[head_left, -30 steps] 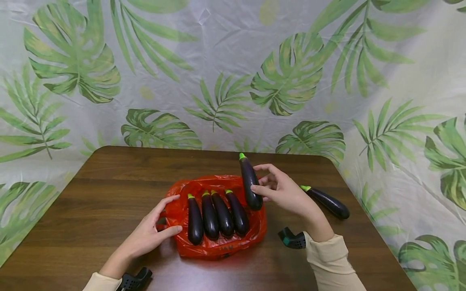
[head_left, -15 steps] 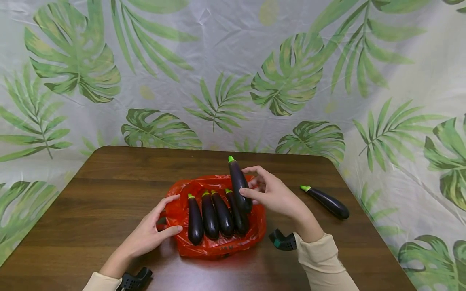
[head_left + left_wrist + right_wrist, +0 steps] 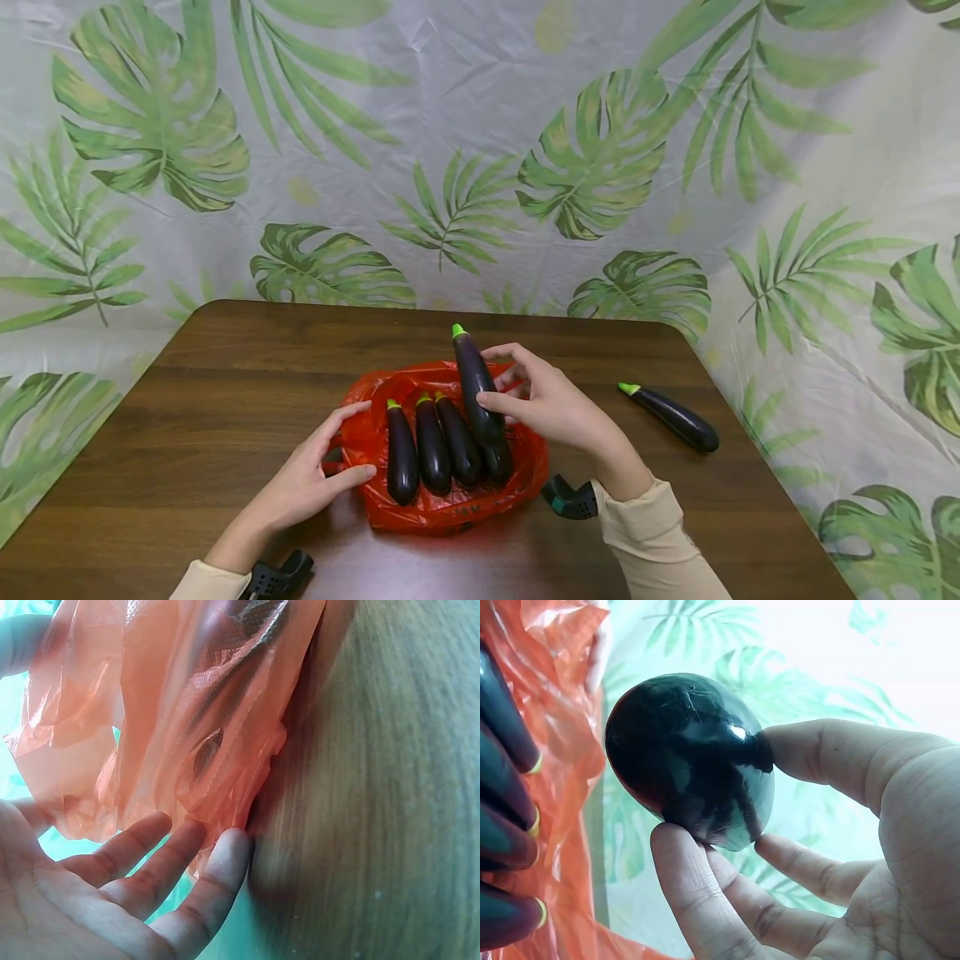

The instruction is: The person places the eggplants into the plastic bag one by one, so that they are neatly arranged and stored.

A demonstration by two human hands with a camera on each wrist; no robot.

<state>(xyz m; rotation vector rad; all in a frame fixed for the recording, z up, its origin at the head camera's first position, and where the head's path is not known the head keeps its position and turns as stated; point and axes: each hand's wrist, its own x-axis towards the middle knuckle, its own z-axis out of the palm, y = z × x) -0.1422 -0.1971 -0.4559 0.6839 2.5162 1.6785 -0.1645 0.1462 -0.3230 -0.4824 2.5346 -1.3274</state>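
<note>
My right hand (image 3: 551, 400) pinches an eggplant (image 3: 477, 387) between thumb and fingers, over the right side of a red plastic bag (image 3: 367, 521). Its green stem end points up and away. In the right wrist view the held eggplant (image 3: 686, 761) shows its rounded dark end, with fingertips against its skin. Several more eggplants (image 3: 432, 450) lie side by side in the wide-mouthed bag, the rightmost one partly hidden behind the held one. My left hand (image 3: 307, 475) rests at the bag's left side, thumb and fingers spread. In the left wrist view, relaxed fingertips touch the crumpled bag (image 3: 150, 712).
One more eggplant (image 3: 671, 417) lies on the brown wooden table (image 3: 225, 375), to the right of the bag. A leaf-patterned sheet (image 3: 465, 125) hangs behind the table and along its sides. A black wrist camera (image 3: 570, 498) sits below my right hand.
My right hand has carried the held eggplant leftward and slightly down, so that it now overlaps the rightmost eggplant in the bag. The left hand has stayed where it was.
</note>
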